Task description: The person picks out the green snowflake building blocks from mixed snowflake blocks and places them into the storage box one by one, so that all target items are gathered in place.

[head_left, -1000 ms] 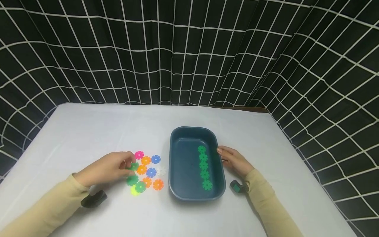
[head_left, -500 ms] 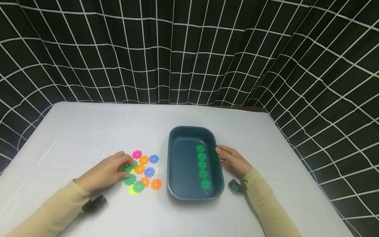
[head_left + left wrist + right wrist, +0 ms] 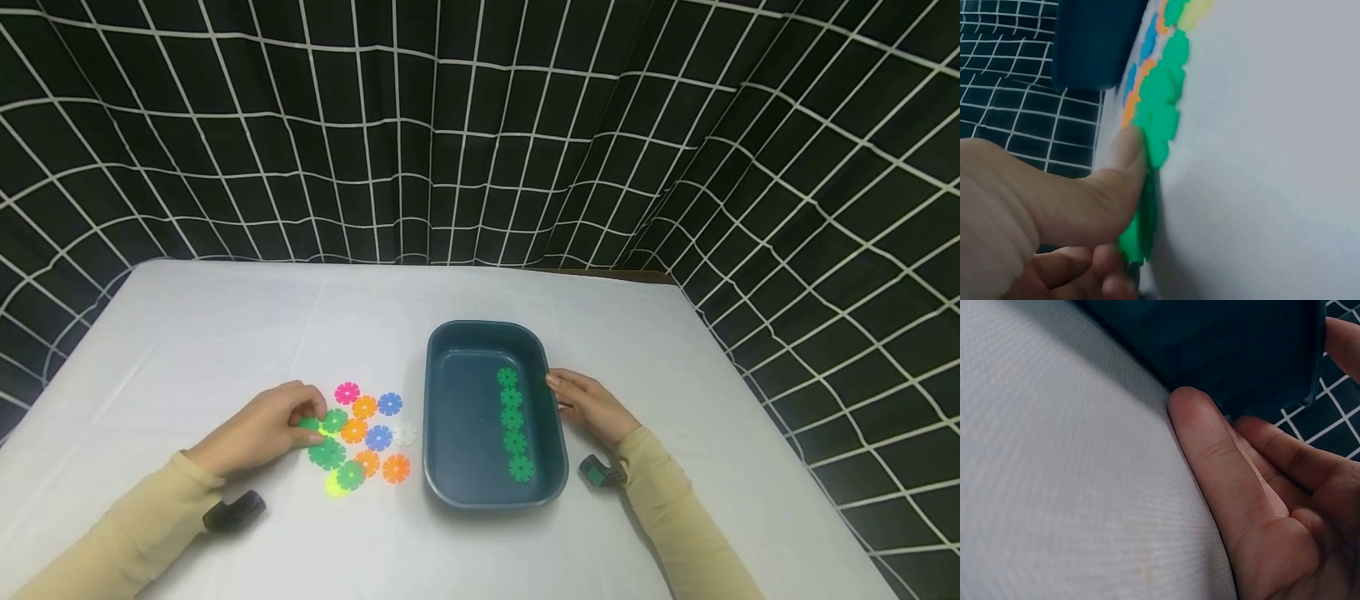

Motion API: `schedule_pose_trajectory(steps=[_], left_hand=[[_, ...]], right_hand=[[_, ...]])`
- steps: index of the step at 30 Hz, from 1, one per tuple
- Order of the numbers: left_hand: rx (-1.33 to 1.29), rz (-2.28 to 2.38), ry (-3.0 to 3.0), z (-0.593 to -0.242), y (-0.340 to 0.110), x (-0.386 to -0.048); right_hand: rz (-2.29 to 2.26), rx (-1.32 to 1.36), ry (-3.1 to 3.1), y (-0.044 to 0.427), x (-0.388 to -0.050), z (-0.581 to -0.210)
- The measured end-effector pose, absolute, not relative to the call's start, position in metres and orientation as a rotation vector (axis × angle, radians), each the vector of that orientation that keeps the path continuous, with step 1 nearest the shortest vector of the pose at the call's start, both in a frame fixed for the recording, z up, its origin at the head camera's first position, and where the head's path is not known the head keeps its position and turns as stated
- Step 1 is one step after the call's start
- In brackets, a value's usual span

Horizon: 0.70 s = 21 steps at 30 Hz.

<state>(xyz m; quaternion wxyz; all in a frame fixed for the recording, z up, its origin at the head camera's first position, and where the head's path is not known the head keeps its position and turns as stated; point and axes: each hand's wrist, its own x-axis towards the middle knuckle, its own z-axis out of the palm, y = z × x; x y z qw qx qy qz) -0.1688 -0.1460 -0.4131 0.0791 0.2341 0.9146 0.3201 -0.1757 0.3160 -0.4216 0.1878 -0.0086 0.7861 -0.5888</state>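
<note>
In the head view, my left hand (image 3: 262,425) is at the left edge of a loose group of flower-shaped plastic discs. Its thumb and fingers pinch a green notched disc (image 3: 308,424), partly hidden by the hand; the left wrist view shows the thumb (image 3: 1127,150) over green plastic. Close beside it lie more green discs (image 3: 327,453), with yellow peeking out beneath. My right hand (image 3: 596,408) rests its fingertips along the right outer side of a dark blue tray (image 3: 427,400). In the right wrist view, its fingers (image 3: 1210,444) touch the tray wall near the tabletop.
Inside the tray, several green discs (image 3: 512,418) form a column along the right. Pink (image 3: 347,393), orange (image 3: 396,468), blue (image 3: 378,437) and clear discs (image 3: 406,433) lie between hand and tray. A black gridded curtain (image 3: 337,125) stands behind the white table (image 3: 225,333).
My left hand has come down onto the green discs, then drawn slightly left with one, uncovering another green disc. The right hand stays at the tray. The view has shifted slightly.
</note>
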Motion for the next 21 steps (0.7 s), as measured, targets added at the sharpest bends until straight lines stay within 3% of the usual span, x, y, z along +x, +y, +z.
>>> schedule_pose_trajectory(steps=[8, 14, 21], left_hand=[[0.694, 0.964, 2.711, -0.405, -0.149, -0.171], [0.705, 1.055, 2.6, -0.369, -0.143, -0.188], [0.655, 1.289, 2.323, -0.33, -0.099, -0.21]], right_hand=[[-1.641, -0.024, 2.226, 0.316, -0.176, -0.42], [-1.649, -0.043, 2.229, 0.317, -0.178, -0.418], [-1.659, 0.021, 2.228, 0.316, -0.177, -0.422]])
